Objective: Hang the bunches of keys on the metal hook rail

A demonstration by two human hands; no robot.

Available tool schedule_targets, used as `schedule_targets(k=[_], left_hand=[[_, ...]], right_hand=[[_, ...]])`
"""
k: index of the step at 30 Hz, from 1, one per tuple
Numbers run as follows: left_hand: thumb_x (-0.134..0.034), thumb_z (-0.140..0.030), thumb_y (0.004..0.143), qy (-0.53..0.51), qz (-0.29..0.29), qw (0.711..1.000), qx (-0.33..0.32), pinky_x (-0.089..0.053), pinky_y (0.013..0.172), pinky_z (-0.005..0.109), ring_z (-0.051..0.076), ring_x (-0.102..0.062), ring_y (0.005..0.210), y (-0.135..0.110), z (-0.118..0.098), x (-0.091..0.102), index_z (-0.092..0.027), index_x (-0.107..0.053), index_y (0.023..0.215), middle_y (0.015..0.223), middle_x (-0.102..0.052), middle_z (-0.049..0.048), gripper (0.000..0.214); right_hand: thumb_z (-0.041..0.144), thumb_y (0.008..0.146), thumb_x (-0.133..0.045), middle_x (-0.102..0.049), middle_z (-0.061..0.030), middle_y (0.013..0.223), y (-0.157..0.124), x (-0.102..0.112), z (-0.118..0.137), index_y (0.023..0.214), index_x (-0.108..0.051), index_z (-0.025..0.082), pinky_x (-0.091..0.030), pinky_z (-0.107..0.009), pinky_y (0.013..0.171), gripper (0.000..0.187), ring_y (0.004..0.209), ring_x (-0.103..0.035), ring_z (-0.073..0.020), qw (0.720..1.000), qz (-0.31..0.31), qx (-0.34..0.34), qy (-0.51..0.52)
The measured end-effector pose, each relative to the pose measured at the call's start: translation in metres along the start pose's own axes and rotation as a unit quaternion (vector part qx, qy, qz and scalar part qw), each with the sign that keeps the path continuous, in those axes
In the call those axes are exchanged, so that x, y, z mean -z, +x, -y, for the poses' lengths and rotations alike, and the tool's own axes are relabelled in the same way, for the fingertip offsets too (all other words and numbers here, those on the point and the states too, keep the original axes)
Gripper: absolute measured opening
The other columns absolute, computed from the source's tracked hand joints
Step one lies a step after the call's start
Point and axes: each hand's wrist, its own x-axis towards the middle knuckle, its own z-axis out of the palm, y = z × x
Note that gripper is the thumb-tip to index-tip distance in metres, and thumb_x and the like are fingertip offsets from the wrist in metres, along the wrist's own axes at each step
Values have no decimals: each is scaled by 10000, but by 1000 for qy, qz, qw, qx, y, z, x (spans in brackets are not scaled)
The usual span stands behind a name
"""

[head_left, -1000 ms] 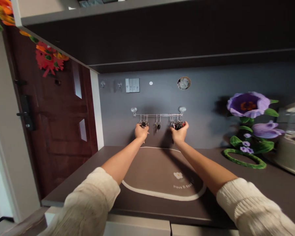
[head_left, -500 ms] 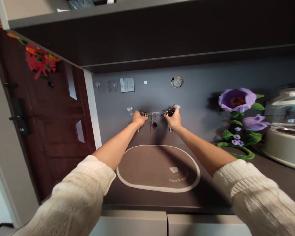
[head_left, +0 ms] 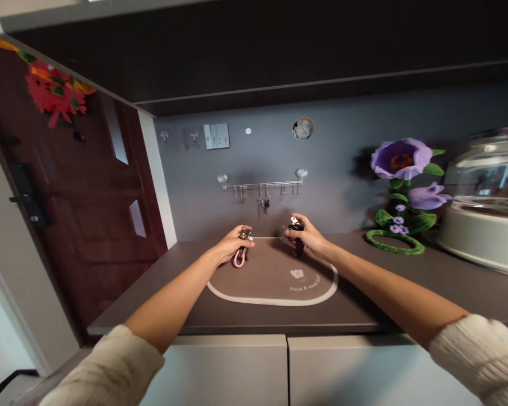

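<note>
My left hand (head_left: 232, 245) is closed around a bunch of keys (head_left: 245, 233) with a pink loop strap (head_left: 239, 258) dangling below. In my right hand (head_left: 309, 235), fingers wrapped, is another bunch of keys (head_left: 296, 226) with dark and metal parts; its exact pieces are partly hidden. Both hands are over the back part of an oval brown mat (head_left: 266, 276) with a pale rim. Above them a clear hook rail (head_left: 275, 184) is fixed to the grey wall. One set of keys (head_left: 264, 204) hangs from its middle hooks; the other hooks hold nothing.
Purple felt flowers (head_left: 402, 160) on a green ring base stand on the counter at right, beside a clear-domed appliance (head_left: 486, 220). A dark cabinet (head_left: 279, 51) overhangs the counter. Light switches (head_left: 217, 136) are on the wall, and a red-brown door (head_left: 110, 225) is at left.
Both hands have come away from the rail, down and toward me, each carrying keys taken off its side hooks. The middle keys still hang. The view has shifted slightly.
</note>
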Motion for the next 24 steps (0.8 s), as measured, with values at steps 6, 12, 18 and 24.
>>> schedule_targets(k=[6,12,18,24], left_hand=[[-737,-280,578,40,3,999,-13,-459,768,266,137,-571,866,-11,0,22,-194,-540,1073,1062,-539,91,540],[-549,-410,753,10,-72,994,-79,-365,938,345,190,-483,1123,0,9,19,-226,-565,1060,1184,-550,84,358],[-522,-465,748,121,-180,974,-68,-330,973,333,209,-487,1121,5,6,21,-178,-571,1030,1177,-562,102,406],[-599,-560,638,199,-165,966,23,-368,934,360,279,-461,1153,-4,21,13,-157,-477,1188,1281,-467,165,692]], right_hand=[[212,583,-672,-590,-65,1015,8,21,5,963,-593,172,-441,-298,800,390,875,-570,-176,989,44,14,-142],[265,694,-599,-620,-78,1001,35,-3,12,942,-591,155,-410,-309,854,271,920,-570,-176,973,-3,50,-225],[411,654,-639,-573,-126,1108,76,-55,20,1099,-478,122,-410,-310,860,555,1000,-550,-196,965,-95,41,-241],[402,646,-639,-610,-143,1003,102,-93,19,1029,-491,129,-444,-333,811,493,947,-585,-233,950,-170,-1,-262]])
